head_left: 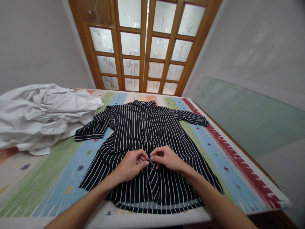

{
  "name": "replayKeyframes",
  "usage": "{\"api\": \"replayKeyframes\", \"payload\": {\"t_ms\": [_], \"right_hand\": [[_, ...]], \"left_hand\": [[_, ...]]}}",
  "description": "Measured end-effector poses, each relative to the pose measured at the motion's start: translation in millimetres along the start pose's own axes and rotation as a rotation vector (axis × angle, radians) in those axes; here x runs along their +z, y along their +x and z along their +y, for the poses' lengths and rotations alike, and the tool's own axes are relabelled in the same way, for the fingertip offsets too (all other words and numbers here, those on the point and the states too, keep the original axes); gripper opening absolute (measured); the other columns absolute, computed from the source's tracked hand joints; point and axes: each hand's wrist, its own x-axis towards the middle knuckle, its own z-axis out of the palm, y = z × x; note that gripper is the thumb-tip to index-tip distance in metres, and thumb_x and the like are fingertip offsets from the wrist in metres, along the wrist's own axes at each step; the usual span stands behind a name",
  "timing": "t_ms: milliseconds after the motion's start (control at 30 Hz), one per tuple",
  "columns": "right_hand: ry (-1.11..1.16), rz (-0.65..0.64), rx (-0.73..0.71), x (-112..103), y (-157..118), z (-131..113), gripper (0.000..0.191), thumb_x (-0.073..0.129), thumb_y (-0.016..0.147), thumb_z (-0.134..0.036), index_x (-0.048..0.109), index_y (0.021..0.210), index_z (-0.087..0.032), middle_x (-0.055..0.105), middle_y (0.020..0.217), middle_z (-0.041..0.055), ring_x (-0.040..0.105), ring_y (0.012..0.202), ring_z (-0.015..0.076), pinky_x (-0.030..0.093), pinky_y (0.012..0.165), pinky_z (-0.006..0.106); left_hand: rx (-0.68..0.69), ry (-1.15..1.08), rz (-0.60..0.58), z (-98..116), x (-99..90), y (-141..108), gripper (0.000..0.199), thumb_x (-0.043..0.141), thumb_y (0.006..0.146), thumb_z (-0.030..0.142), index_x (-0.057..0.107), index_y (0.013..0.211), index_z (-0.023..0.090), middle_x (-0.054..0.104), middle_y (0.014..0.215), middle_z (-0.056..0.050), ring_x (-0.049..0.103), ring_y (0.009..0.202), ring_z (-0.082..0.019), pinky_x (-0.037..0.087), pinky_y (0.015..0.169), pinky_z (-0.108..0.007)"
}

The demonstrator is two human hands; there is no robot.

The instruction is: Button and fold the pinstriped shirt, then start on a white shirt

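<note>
A black shirt with white stripes lies front up, its collar at the far end and its sleeves spread to both sides. Over the lower part of its front opening, my left hand pinches the cloth between thumb and fingers. My right hand does the same just beside it, the fingertips of both hands almost meeting. Between them the placket is lifted slightly and creased. Any button there is hidden by the fingers or too small to make out. At the near end the curved hem shows the shirt's inner side.
A heap of crumpled white cloth lies at the left, touching the striped sleeve. The bed-like surface has a colourful striped, star-patterned cover. A pale green panel stands along the right wall. Wooden glazed doors close off the back.
</note>
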Motion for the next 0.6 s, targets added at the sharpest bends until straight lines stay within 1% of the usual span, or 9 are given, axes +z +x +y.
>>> {"api": "replayKeyframes", "payload": {"t_ms": [67, 133, 233, 367, 467, 600], "right_hand": [[-0.006, 0.011, -0.006, 0.9, 0.2, 0.6, 0.02, 0.072, 0.07, -0.031, 0.067, 0.079, -0.014, 0.063, 0.059, -0.0024, 0.06, 0.048, 0.0098, 0.05, 0.049, 0.022], [-0.017, 0.015, -0.018, 1.3, 0.3, 1.5, 0.016, 0.071, 0.07, -0.028, 0.067, 0.078, -0.014, 0.064, 0.059, -0.0024, 0.06, 0.049, 0.0096, 0.05, 0.05, 0.021], [-0.06, 0.016, -0.046, 1.2, 0.1, 2.8, 0.011, 0.067, 0.072, -0.023, 0.067, 0.078, -0.014, 0.063, 0.058, -0.0023, 0.059, 0.048, 0.0097, 0.048, 0.049, 0.021], [-0.174, 0.07, -0.114, 1.1, -0.8, 3.4, 0.009, 0.063, 0.072, -0.018, 0.068, 0.079, -0.014, 0.066, 0.063, -0.0008, 0.06, 0.052, 0.0104, 0.048, 0.05, 0.021], [-0.204, 0.085, -0.137, 2.1, -1.9, 2.4, 0.01, 0.063, 0.072, -0.018, 0.069, 0.079, -0.014, 0.066, 0.064, -0.0002, 0.06, 0.054, 0.0108, 0.048, 0.05, 0.021], [-0.156, 0.059, -0.141, 4.2, -1.7, 0.5, 0.012, 0.062, 0.075, -0.023, 0.069, 0.08, -0.014, 0.063, 0.061, -0.0013, 0.059, 0.051, 0.0102, 0.049, 0.049, 0.021]], "left_hand": [[-0.034, -0.094, -0.004, -1.1, 1.2, 0.8, 0.012, 0.063, 0.078, 0.024, 0.06, 0.087, 0.016, 0.065, 0.074, 0.0, 0.064, 0.065, -0.014, 0.053, 0.061, -0.027], [-0.053, -0.138, -0.014, -0.3, 2.0, 1.2, 0.012, 0.063, 0.077, 0.023, 0.059, 0.086, 0.015, 0.065, 0.072, 0.0, 0.065, 0.065, -0.014, 0.054, 0.061, -0.028], [-0.064, -0.153, -0.025, 2.5, 2.4, 1.3, 0.01, 0.062, 0.077, 0.022, 0.059, 0.084, 0.015, 0.064, 0.069, 0.0, 0.064, 0.063, -0.014, 0.053, 0.061, -0.028], [-0.058, -0.154, -0.032, 3.8, 2.1, 2.4, 0.01, 0.063, 0.076, 0.023, 0.059, 0.082, 0.015, 0.063, 0.067, 0.001, 0.062, 0.061, -0.013, 0.052, 0.059, -0.027], [-0.068, -0.185, -0.041, 2.6, 1.7, 3.9, 0.012, 0.064, 0.076, 0.024, 0.059, 0.082, 0.015, 0.063, 0.065, 0.002, 0.061, 0.06, -0.013, 0.051, 0.06, -0.027], [-0.084, -0.217, -0.04, 0.8, 0.6, 5.1, 0.013, 0.065, 0.076, 0.025, 0.057, 0.082, 0.015, 0.062, 0.063, 0.002, 0.06, 0.058, -0.012, 0.051, 0.06, -0.027]]}}
